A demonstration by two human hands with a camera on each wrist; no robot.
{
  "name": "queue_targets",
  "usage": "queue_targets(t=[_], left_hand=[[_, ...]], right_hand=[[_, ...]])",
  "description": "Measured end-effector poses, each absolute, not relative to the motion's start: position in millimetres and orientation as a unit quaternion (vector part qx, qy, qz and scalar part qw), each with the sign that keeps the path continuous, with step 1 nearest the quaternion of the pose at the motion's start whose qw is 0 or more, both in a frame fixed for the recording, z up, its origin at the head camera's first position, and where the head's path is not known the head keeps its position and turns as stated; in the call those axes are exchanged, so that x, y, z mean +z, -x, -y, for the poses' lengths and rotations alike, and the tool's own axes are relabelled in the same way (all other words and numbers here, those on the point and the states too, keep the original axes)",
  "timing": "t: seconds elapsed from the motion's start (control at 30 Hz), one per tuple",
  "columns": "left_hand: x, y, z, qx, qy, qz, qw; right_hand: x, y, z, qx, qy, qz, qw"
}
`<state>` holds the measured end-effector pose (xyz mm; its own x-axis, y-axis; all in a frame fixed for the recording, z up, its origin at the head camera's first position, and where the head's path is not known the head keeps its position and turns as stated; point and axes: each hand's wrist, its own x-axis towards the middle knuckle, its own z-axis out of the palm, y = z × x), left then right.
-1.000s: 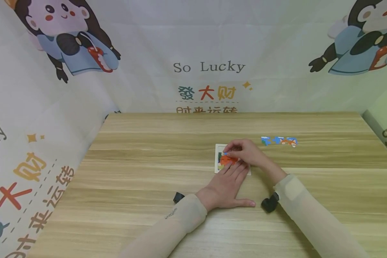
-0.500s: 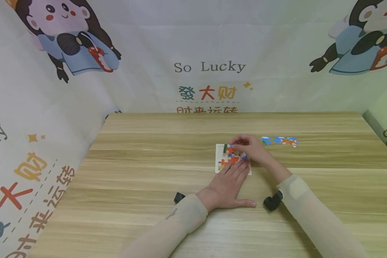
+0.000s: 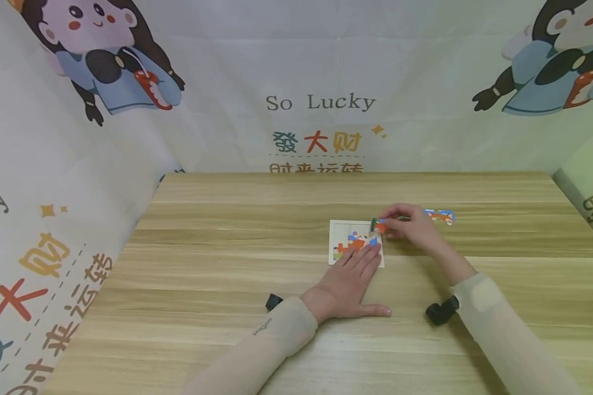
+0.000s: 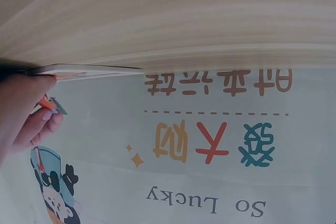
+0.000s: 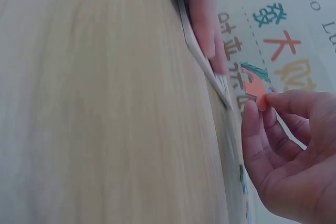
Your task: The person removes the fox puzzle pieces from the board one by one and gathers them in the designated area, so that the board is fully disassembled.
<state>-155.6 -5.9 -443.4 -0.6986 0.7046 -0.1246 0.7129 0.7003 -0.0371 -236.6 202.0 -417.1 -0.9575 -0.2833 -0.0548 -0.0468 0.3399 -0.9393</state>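
My left hand [image 3: 343, 285] lies flat with straight fingers across the lower part of a white-framed jigsaw puzzle [image 3: 332, 241] on the table. Several orange, blue and white pieces [image 3: 358, 240] sit in the frame beyond its fingertips; others are hidden under the fingers. Between thumb and fingers my right hand [image 3: 410, 225] pinches a jigsaw piece [image 3: 378, 225], orange with green and blue, held up over the frame's upper right corner. In the right wrist view the same jigsaw piece [image 5: 255, 83] stands tilted in the fingertips, above the frame.
More loose jigsaw pieces [image 3: 440, 216] lie in a row on the wooden table [image 3: 227, 230], right behind my right hand, which partly covers them. Black wrist mounts [image 3: 442, 311] show beside both sleeves. A printed cloth [image 3: 321, 66] hangs behind the table.
My right hand has lifted the orange jigsaw piece off the frame's upper left and carried it right, uncovering the frame's upper area. My left hand stays in place.
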Motion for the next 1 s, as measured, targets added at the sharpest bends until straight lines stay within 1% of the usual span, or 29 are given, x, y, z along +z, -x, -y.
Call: queue_targets(t=[0.27, 0.8, 1.0], left_hand=[[-443, 156, 6, -0.043, -0.385, -0.921, 0.047], [-443, 157, 6, -0.039, -0.386, -0.920, 0.048], [-444, 156, 5, -0.038, -0.386, -0.921, 0.049]], right_hand=[[-420, 232, -220, -0.547, 0.084, -0.828, 0.093], [-414, 222, -239, -0.508, 0.049, -0.854, 0.095], [-414, 219, -242, -0.479, 0.057, -0.872, 0.085]])
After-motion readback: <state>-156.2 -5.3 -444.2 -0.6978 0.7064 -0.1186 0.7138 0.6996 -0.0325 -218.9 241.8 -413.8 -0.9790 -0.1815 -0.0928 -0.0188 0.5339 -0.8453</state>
